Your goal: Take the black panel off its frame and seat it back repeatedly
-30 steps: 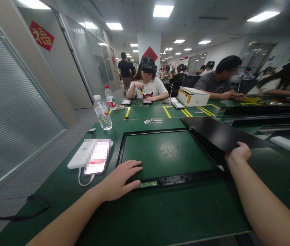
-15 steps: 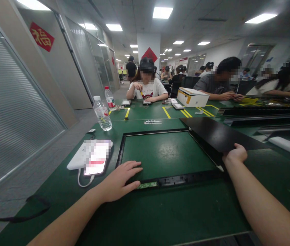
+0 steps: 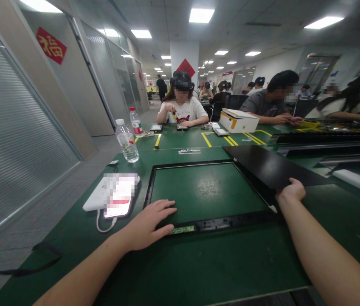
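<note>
A thin black rectangular frame (image 3: 231, 222) lies flat on the green table in front of me. My left hand (image 3: 153, 224) rests over its near left corner, palm down with the fingers spread. Beside the left thumb, a small green circuit board (image 3: 183, 230) sits in the near rail. At the right, my right hand (image 3: 291, 193) grips the near edge of a flat black panel (image 3: 272, 165). This panel is tilted and partly overlaps the frame's right side. The right fingertips are hidden beneath it.
At the left are a phone (image 3: 121, 199) with a white cable, and two bottles (image 3: 128, 144). A white box (image 3: 240, 122) stands farther back, near a seated person (image 3: 183, 106). Black strips (image 3: 326, 138) and a white roll (image 3: 358, 182) lie at the right.
My hands, the frame and the panel stay practically where they were. In the far background, a standing person in dark clothes has shifted slightly.
</note>
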Tool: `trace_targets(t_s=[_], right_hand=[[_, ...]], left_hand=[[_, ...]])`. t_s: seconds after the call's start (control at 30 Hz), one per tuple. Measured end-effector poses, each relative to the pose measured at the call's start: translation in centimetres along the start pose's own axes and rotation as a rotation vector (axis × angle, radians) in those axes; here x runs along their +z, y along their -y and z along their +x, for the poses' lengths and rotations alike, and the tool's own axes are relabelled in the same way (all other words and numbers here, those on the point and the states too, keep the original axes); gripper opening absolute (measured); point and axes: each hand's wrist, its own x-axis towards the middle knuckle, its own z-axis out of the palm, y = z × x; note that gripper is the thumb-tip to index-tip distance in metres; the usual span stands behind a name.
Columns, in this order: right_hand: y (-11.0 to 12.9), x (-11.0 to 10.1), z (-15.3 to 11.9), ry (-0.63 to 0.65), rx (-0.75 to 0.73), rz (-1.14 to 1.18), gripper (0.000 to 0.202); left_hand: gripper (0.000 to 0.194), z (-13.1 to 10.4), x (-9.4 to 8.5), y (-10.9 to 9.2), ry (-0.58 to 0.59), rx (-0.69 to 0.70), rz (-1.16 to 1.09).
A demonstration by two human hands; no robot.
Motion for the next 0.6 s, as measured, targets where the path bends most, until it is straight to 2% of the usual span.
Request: trace_targets(t_s=[0.17,0.33,0.6], right_hand=[[0.24,0.05,-0.35,0.008,0.020,0.003,0.004],[0.33,0.08,-0.51,0.013,0.037,-0.002,0.028],[0.59,0.20,-0.82,0.036,0.077,0.038,0.042]], left_hand=[[0.052,0.06,0.14,0.18,-0.020,0.012,-0.012],[0.052,0.02,0.48,0.69,-0.037,0.022,-0.040],[0.049,0.01,0.29,0.29,-0.037,0.025,-0.039]])
